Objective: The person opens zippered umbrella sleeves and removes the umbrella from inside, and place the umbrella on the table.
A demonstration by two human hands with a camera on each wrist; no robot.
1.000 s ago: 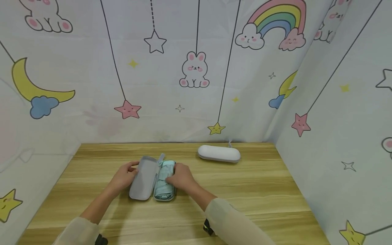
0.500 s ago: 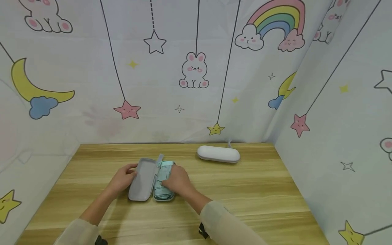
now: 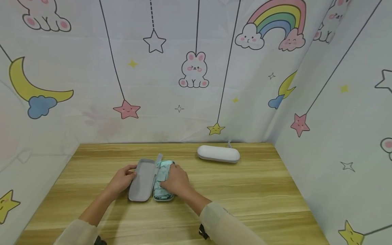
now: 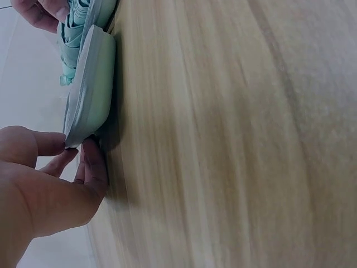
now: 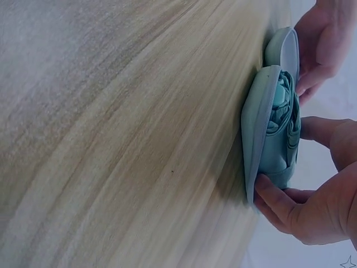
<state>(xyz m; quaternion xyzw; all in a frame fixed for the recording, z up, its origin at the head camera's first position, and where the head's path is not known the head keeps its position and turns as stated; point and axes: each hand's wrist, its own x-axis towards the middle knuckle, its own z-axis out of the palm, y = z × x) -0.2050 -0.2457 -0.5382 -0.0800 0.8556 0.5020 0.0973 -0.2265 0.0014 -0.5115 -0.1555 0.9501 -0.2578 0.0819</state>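
On the table (image 3: 257, 187), the left hand (image 3: 120, 178) pinches the case (image 3: 142, 182) (fingers beneath, left-wrist view only). The right hand (image 3: 177, 179) grips the teal bundle (image 3: 163, 174), long axis wallward.

Your left hand (image 3: 121, 178) pinches, thumb opposite fingers; right hand (image 3: 177, 179) grips, thumb and fingers bent; forearms (image 3: 98, 206) reach forward.

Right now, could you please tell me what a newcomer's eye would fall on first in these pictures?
Probably the big rainbow on the backdrop, upper right in the head view. Next might come the open grey case on the wooden table, left hand at its outer edge, right hand on the teal bundle inside. Farther back, to the right, sits a white rounded case.
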